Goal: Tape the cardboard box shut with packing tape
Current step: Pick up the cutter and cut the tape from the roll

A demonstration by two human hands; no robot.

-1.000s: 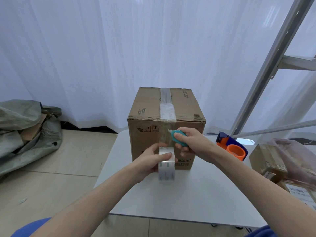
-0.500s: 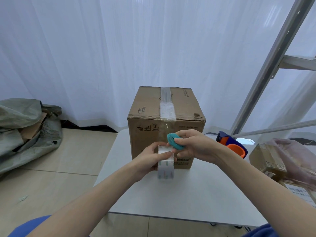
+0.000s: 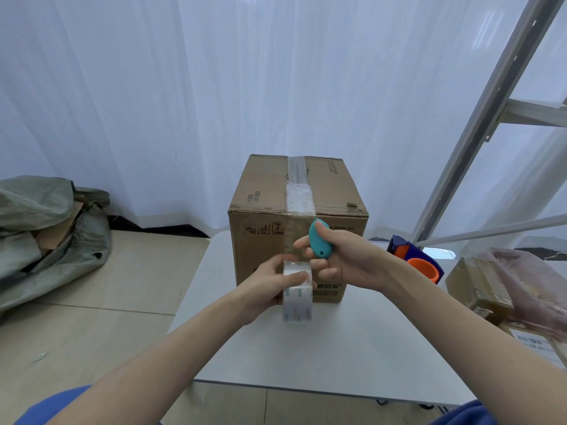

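- A closed cardboard box (image 3: 276,240) stands at the far middle of a white table (image 3: 337,348), a strip of clear packing tape (image 3: 299,191) running along its top seam and over the near edge onto the front face.
- At 6 o'clock from the box, just in front of its lower face, a roll of clear tape (image 3: 297,297) printed with pale green marks stands on edge; whether it touches the table cannot be told.
- The left hand (image 3: 270,286) grips the roll from its 9 o'clock side, thumb across the top and fingers curled behind.
- The right hand (image 3: 346,265) is closed around a small teal cutter (image 3: 319,240), held upright against the box front at 12 o'clock from the roll; its tip sits near the tape running down the box face.
- Both bare forearms reach in from the bottom of the head view, blue sleeves at the lower corners.
- At 3 o'clock from the box, an orange and blue tape dispenser (image 3: 414,262) rests on the table.
- Farther toward 4 o'clock, smaller cardboard parcels (image 3: 478,289) lie under a clear plastic bag (image 3: 527,289), one carrying a printed label.
- At 9 o'clock, on the tiled floor (image 3: 107,302), a grey-green sack (image 3: 40,228) slumps with cardboard showing at its mouth.
- White curtains (image 3: 184,102) hang behind, and a metal frame (image 3: 491,118) slants at 2 o'clock.
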